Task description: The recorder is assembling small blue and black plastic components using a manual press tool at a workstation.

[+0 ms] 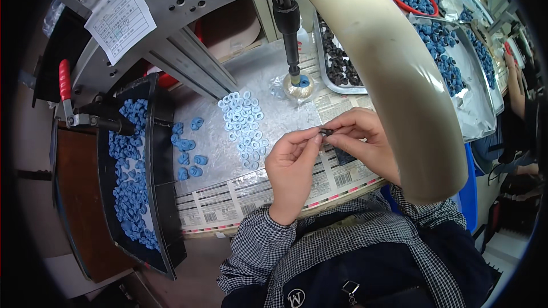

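My left hand (292,165) and my right hand (365,140) meet over the front of the table. Between their fingertips they pinch a small black part (326,132); its exact shape is mostly covered by the fingers. Left of my hands lies a patch of pale blue rings (244,118), spread flat on clear plastic. Several darker blue ring-like pieces (184,145) sit in small groups farther left. Beyond my hands, a vertical press rod (290,40) comes down over a round metal base (298,89) with a blue piece on it. A dark flat object (344,157) is partly hidden under my right hand.
A thick cream duct (411,80) hangs close over my right forearm. On the left stands a black bin (152,177) of blue pieces, beside a red-handled lever (65,80). A metal tray (349,89) holds black parts; another tray (482,128) holds blue pieces.
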{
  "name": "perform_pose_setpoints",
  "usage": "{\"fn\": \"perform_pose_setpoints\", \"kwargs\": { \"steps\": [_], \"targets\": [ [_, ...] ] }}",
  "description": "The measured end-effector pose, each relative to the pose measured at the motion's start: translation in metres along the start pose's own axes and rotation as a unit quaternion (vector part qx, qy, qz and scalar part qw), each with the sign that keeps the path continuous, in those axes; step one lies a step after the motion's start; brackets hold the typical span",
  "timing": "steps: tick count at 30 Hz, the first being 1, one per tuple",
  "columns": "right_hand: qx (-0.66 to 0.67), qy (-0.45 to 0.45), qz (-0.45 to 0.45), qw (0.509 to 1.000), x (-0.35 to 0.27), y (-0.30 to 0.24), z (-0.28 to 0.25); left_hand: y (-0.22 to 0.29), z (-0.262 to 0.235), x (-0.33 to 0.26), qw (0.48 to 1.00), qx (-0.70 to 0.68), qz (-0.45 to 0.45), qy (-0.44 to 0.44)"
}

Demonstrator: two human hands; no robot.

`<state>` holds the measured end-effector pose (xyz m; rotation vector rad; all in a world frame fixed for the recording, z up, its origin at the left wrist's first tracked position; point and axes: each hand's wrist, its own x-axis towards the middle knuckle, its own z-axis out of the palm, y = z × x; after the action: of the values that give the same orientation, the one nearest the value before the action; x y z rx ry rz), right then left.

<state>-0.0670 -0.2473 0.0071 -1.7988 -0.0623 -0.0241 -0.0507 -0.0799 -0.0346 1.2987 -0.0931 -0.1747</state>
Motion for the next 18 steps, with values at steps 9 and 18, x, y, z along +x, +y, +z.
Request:
{"fn": "perform_pose_setpoints", "kwargs": {
  "steps": [9,18],
  "targets": [
    [-0.181,0.05,-0.154,0.97,0.002,0.001,0.002,0.019,0.004,-0.004,0.999,0.026,-0.026,0.014],
    [-0.1,0.059,-0.072,0.991,-0.003,-0.004,0.009,0.013,-0.004,0.0,0.99,-0.114,-0.083,0.01]
  ]
}}
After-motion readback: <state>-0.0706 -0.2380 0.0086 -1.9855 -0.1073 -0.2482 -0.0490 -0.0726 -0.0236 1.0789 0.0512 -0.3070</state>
